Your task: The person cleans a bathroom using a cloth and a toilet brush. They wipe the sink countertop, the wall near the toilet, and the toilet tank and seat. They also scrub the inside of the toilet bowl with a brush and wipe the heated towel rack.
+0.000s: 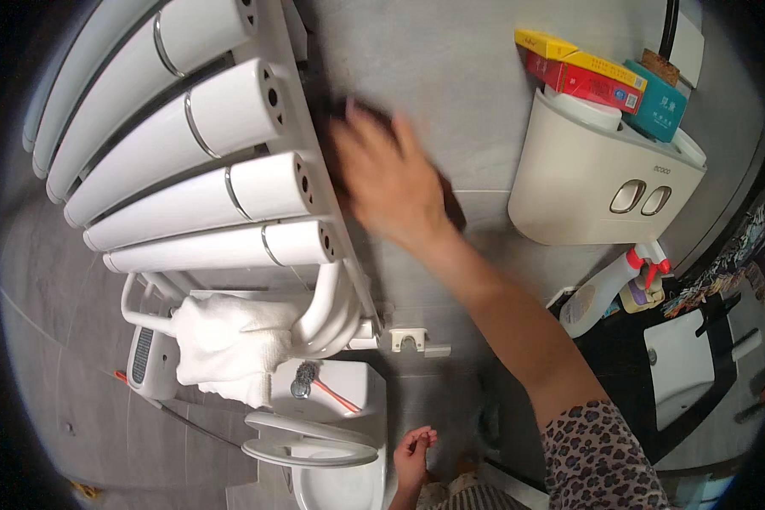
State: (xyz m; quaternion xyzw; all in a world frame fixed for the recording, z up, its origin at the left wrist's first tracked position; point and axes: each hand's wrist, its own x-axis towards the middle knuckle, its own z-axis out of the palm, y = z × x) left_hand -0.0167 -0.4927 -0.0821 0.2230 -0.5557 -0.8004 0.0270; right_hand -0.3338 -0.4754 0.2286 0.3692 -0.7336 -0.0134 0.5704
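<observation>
My right hand [387,174], slightly blurred, lies against the grey wall [450,93] beside the white towel rack [187,110], its fingers stretched out and spread. A dark patch shows under and around this hand; I cannot tell whether it is a cloth or a shadow. The right arm reaches up from the lower right in a leopard-print sleeve [599,450]. Low in the view, my left hand [412,457] hangs near the toilet [336,484], fingers curled in, with nothing visible in them.
A beige wall dispenser [603,178] carries yellow, red [582,83] and teal boxes. Below stand a spray bottle [603,293] and a white basin [680,365]. A white towel [229,344] hangs under the rack. A red-handled scrubber [336,396] lies on the cistern. A small holder [408,336] is on the wall.
</observation>
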